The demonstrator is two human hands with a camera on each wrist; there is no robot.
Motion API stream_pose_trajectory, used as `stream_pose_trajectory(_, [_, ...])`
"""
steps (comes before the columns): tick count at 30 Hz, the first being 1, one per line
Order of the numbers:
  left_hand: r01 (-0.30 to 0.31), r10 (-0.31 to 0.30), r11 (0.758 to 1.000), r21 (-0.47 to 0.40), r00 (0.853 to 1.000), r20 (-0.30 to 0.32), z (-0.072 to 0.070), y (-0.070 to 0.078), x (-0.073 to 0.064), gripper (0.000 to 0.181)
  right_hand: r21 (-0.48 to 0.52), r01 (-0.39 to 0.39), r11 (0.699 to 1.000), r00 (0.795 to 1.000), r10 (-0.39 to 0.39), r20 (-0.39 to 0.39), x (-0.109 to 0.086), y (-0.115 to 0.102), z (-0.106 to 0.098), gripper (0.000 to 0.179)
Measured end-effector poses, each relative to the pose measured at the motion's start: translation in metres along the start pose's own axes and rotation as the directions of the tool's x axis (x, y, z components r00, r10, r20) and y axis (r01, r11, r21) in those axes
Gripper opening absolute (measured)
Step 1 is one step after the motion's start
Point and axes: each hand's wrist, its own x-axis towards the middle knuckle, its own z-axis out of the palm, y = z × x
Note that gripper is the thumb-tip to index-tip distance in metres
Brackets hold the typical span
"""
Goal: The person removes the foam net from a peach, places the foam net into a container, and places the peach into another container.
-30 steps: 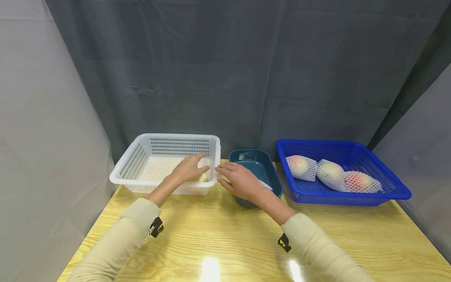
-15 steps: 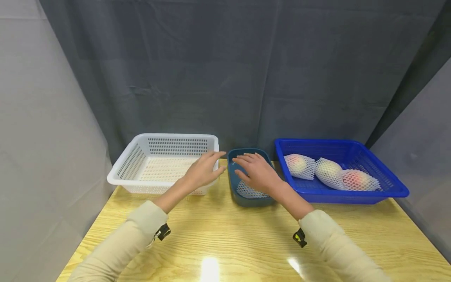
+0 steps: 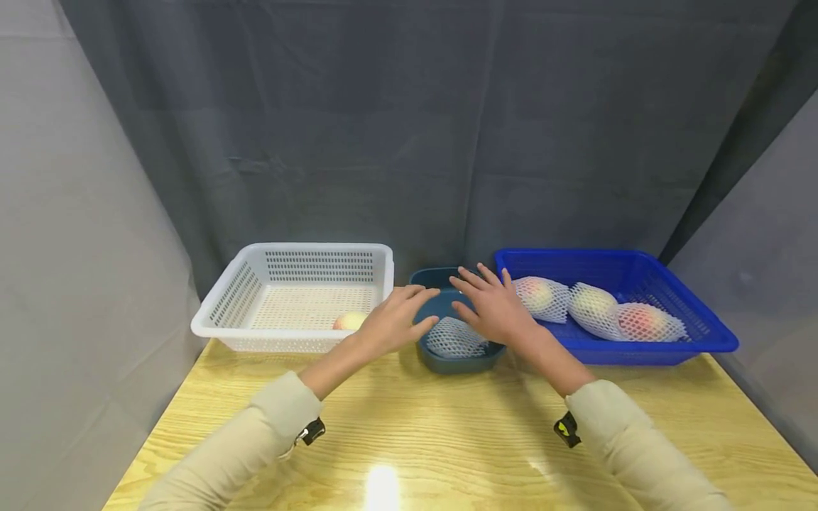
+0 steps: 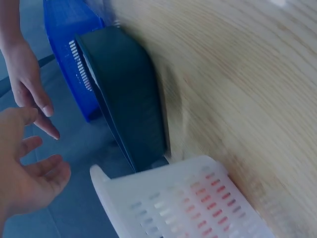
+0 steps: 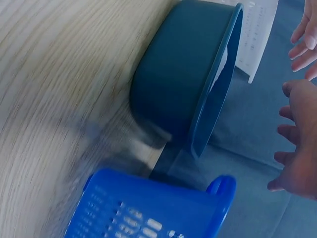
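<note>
My left hand (image 3: 397, 319) hovers between the white basket and the dark teal tub (image 3: 461, 365), its fingers extended and holding nothing. Over the right side of that tub is my right hand (image 3: 493, 306), fingers spread, also holding nothing. A white foam net (image 3: 455, 338) lies in the tub, partly covered by the hands. In the white basket (image 3: 300, 342) sits a bare peach (image 3: 349, 321), close to the front right corner. The blue basket (image 3: 639, 355) holds several peaches in white foam nets, one of them a netted peach (image 3: 648, 323) nearest its front.
All three containers stand in a row at the back of the wooden table (image 3: 434, 440). A dark grey curtain (image 3: 383, 128) hangs close behind them. Pale cloth panels (image 3: 83, 298) flank the table at both sides.
Both hands have moved right. My left hand has come out of the white basket, uncovering the peach there. My right hand has shifted toward the blue basket, and the foam net in the tub shows more.
</note>
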Motion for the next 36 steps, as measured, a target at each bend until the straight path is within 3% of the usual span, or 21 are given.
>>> stream_pose_trajectory(14, [-0.043, 0.039, 0.998, 0.054, 0.996, 0.076, 0.023, 0.026, 0.02, 0.054, -0.073, -0.135, 0.988, 0.99, 0.138, 0.042, -0.017, 0.035, -0.009, 0.055])
stream_pose_trajectory(23, [-0.043, 0.038, 0.999, 0.032, 0.988, 0.15, 0.039, 0.043, 0.03, 0.054, -0.088, -0.183, 0.979, 0.981, 0.188, 0.054, -0.028, 0.056, -0.012, 0.055])
stream_pose_trajectory(36, [-0.14, 0.127, 0.987, 0.072, 0.979, 0.158, 0.059, 0.063, 0.045, 0.053, -0.104, -0.23, 0.968, 0.966, 0.239, 0.094, -0.04, 0.07, -0.017, 0.058])
